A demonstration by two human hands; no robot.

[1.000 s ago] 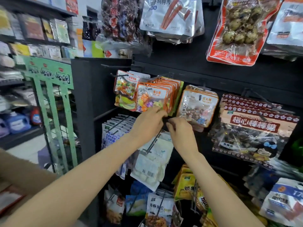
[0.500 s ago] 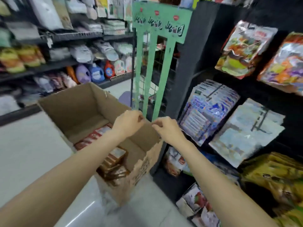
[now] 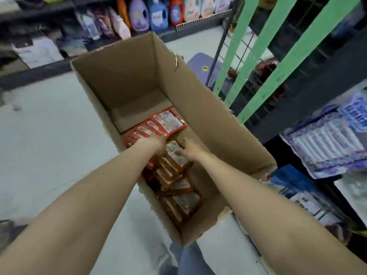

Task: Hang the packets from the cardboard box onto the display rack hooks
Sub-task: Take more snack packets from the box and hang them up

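Orange packets (image 3: 174,171): row stacked in cardboard box (image 3: 208,120), long axis running from the fingers back toward the wearer. Right hand (image 3: 190,149) rests on the topmost packet, the nearer; left hand (image 3: 156,143) beside it, over red packets (image 3: 158,126). Whether either hand's fingers have closed: cannot tell.

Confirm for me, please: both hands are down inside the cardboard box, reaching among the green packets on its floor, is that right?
Not quite: the packets are red and orange, not green, as the head view shows. The rest stands: the left hand and the right hand are both down inside the cardboard box, reaching among the packets on its floor.
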